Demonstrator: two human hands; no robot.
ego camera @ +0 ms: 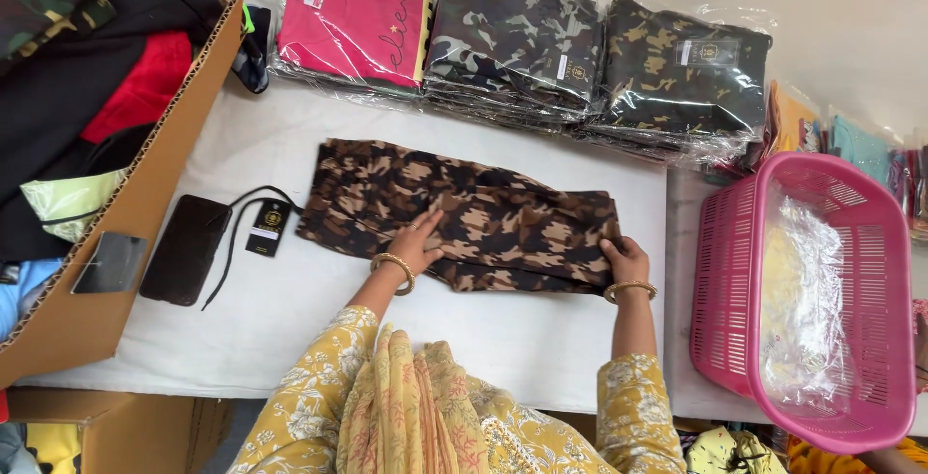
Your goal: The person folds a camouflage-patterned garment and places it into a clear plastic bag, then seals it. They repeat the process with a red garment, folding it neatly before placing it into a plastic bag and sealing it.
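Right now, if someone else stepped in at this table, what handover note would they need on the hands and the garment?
Left hand: open, flat on the middle of the brown camouflage garment, pressing it down.
Right hand: pinching the garment's right edge.
The garment lies folded lengthwise on the white table; its tag on a black cord sits off the left end, beside a dark phone.
Done: long fold made. Bagged stacks, pink and camouflage, line the far edge.
Left: this garment is not yet bagged; the pink basket on the right holds clear plastic bags.
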